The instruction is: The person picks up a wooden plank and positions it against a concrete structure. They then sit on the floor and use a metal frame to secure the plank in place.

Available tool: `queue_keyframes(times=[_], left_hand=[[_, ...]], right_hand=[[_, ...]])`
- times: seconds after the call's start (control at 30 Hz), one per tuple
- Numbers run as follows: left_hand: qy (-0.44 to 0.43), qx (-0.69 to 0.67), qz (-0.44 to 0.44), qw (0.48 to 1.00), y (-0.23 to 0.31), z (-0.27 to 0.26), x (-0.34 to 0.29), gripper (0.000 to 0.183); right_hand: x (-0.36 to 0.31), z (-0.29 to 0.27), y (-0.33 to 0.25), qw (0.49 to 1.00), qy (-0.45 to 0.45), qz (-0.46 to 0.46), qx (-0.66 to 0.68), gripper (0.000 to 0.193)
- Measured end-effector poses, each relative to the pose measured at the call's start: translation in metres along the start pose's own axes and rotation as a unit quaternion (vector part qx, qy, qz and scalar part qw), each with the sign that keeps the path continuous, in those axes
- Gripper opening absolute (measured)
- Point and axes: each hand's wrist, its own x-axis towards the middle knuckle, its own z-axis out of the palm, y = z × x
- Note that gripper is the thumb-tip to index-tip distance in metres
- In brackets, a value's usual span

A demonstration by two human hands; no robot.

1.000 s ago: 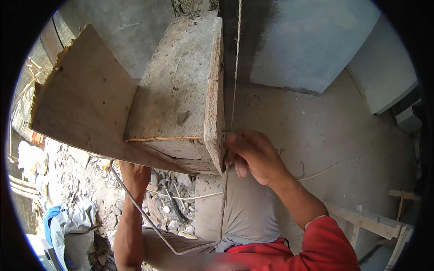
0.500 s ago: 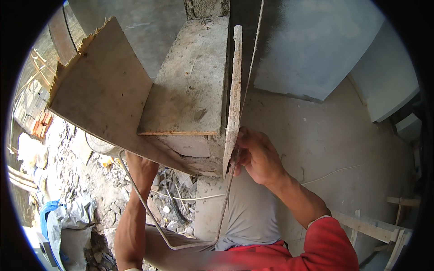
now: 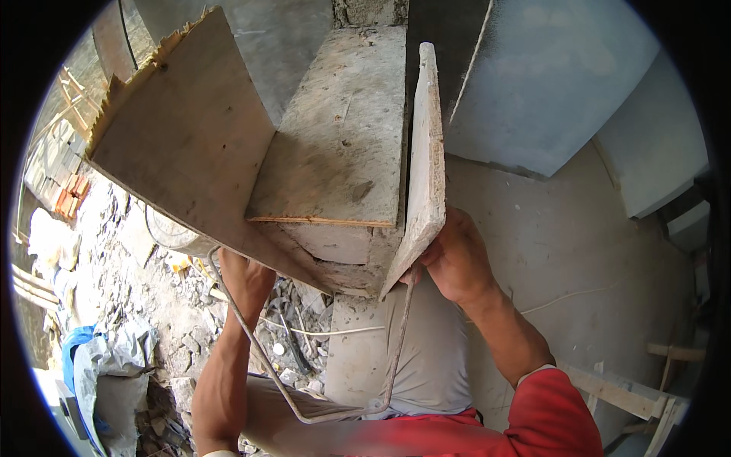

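Two loose boards flank a plywood-topped concrete block (image 3: 327, 167) in front of me. The wide left board (image 3: 186, 129) has a splintered edge and leans outward. My left hand (image 3: 245, 276) is at its lower edge, its fingers hidden behind the board. The narrow right board (image 3: 428, 164) is rough and crusted with cement. At its lower end my right hand (image 3: 458, 263) is closed, the fingertips partly hidden behind the board. A bent steel rod (image 3: 266, 362) hangs in a U below the block; its left end is beside my left hand and its right end meets my right fingers.
Rubble (image 3: 179, 327) and a crumpled blue and grey sheet (image 3: 114, 365) lie at the left. A round container (image 3: 171, 228) stands behind the left board. Large grey panels (image 3: 548, 91) rise at the far right. A wooden frame (image 3: 624, 392) stands at the lower right.
The right board has swung outward to the right at its top, showing its inner face. My right hand and the rod's right end have moved right. The whole view has shifted a little.
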Motion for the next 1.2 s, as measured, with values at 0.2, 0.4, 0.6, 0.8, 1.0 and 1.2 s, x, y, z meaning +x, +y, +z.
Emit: queue_keyframes(times=[0.2,0.4,0.6,0.8,1.0,1.2], left_hand=[[0.026,-0.008,0.041,0.999,0.003,0.002,0.001,0.016],[-0.029,-0.11,-0.036,0.993,0.005,-0.001,-0.001,0.017],[-0.031,-0.202,-0.047,0.978,0.015,0.0,0.0,0.025],[-0.006,-0.213,-0.094,0.973,0.027,0.0,0.0,0.035],[0.01,-0.193,-0.063,0.979,0.033,-0.005,0.002,0.035],[0.0,-0.186,-0.049,0.981,0.029,-0.005,0.001,0.034]], right_hand=[[0.002,0.006,-0.002,1.0,0.021,-0.002,0.002,0.026],[0.001,0.001,-0.001,1.0,0.021,0.001,-0.007,0.033],[-0.001,-0.011,0.012,0.996,0.082,0.027,-0.007,0.04],[-0.002,-0.015,0.009,0.999,-0.03,0.016,-0.021,0.042],[-0.004,-0.009,0.006,0.998,0.032,0.018,-0.042,0.041],[-0.005,-0.005,0.006,0.997,0.069,0.023,-0.033,0.042]])
